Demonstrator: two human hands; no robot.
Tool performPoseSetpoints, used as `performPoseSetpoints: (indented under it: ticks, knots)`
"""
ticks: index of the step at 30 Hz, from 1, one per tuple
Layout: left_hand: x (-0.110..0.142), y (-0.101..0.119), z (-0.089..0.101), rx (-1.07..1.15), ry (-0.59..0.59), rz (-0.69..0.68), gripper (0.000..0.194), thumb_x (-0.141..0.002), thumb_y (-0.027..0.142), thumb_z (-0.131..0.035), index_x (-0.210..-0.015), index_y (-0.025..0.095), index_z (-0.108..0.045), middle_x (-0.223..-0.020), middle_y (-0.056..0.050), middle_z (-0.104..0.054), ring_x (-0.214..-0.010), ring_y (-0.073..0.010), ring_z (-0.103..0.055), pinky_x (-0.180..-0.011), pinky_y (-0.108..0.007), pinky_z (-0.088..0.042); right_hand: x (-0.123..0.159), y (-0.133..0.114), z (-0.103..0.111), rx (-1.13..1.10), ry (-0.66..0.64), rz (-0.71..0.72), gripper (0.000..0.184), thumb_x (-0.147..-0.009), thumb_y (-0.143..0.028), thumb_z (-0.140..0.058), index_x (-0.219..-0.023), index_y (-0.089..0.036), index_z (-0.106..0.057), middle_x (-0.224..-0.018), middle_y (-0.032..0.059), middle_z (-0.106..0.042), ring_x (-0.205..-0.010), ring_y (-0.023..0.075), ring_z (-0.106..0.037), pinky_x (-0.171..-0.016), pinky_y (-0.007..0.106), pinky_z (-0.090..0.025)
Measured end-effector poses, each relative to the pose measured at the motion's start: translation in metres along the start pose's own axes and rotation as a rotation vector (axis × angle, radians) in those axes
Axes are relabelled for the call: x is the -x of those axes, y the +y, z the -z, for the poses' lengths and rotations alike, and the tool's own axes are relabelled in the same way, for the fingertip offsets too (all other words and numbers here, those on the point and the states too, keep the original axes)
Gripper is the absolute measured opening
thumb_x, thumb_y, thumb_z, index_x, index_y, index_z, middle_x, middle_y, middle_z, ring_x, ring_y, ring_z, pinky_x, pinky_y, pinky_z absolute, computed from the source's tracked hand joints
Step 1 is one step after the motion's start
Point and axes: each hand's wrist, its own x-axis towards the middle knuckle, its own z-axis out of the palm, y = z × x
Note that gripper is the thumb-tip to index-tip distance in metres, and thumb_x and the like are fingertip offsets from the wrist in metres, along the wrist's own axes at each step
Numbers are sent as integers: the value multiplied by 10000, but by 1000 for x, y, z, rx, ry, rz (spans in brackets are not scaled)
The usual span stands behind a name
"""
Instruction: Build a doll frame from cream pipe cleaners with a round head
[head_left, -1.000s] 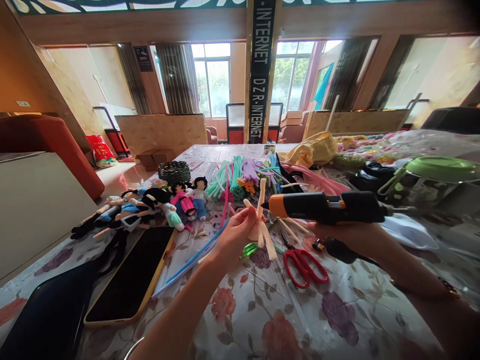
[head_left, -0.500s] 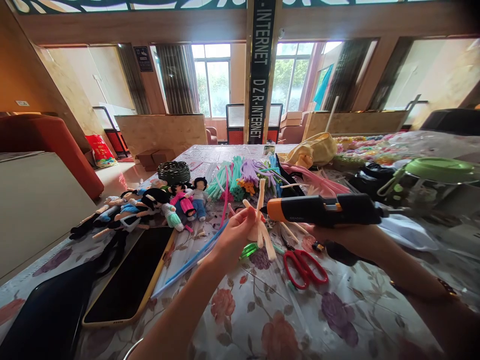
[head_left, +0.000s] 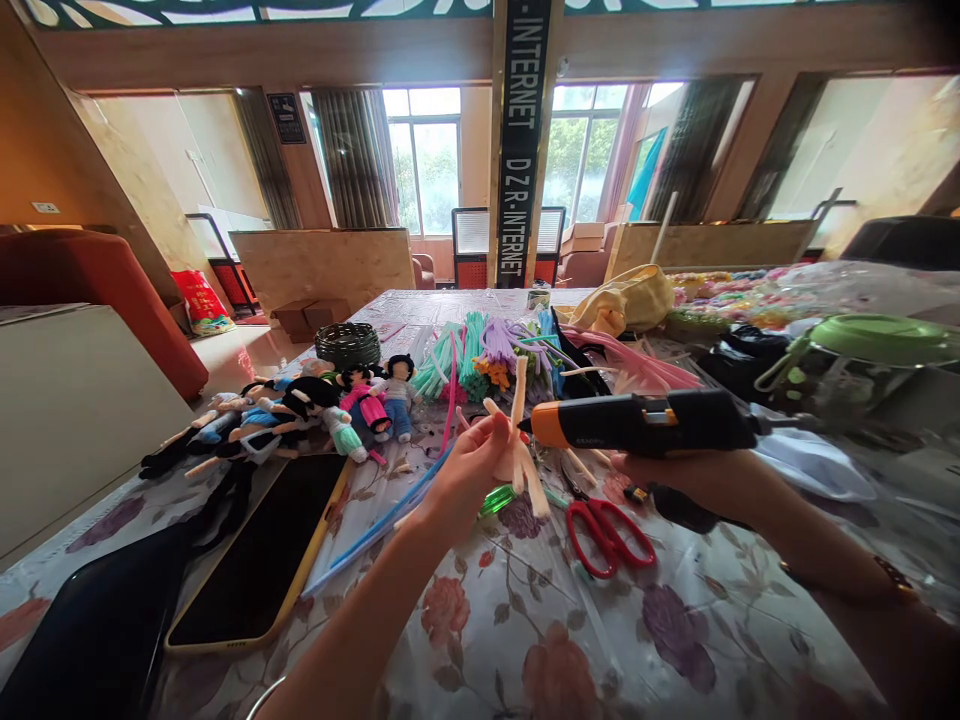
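Observation:
Pinched in the fingers of my left hand is a small figure of cream pipe cleaners, one stem standing up and others splayed downward. My right hand grips a black and orange glue gun from below, its barrel level. The gun's nozzle points left, right at the pipe cleaners beside my left thumb; I cannot tell whether it touches them. Below the gun, red-handled scissors lie on the flowered tablecloth. A clear green object rests under my left hand.
Several finished dolls lie at the left, near a dark woven basket and a yellow-cased phone. Bundled coloured pipe cleaners stand behind my hands. A green-lidded jar and plastic bags crowd the right side.
The glue gun has shifted very slightly left, and the cream pipe-cleaner figure has moved a little left with my left hand. Both grips stay the same.

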Motion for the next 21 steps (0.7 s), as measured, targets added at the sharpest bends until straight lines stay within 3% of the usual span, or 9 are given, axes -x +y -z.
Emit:
performPoseSetpoints:
  ticks: [10,21]
  knots:
    - [-2,-2,2,-10,18,7,508,-576,554,-735,-842,136,-622,-671,5,-612,-543,-77,-535,-543,-193,-424,5,-9,-2,-28,-21,-114,215,-486,-422,-602,-456,-211,-570,-462,-14,-576,-446,131,-496,-438,252,-402]
    - [-7,-7,5,13,10,-17,522,-568,548,-747,-866,137,-623,-719,-13,-629,-530,-79,-541,-536,-205,-457,2,-1,-3,-13,-22,-65,216,-532,-410,-628,-489,-202,-586,-470,-7,-599,-440,139,-506,-442,265,-410]
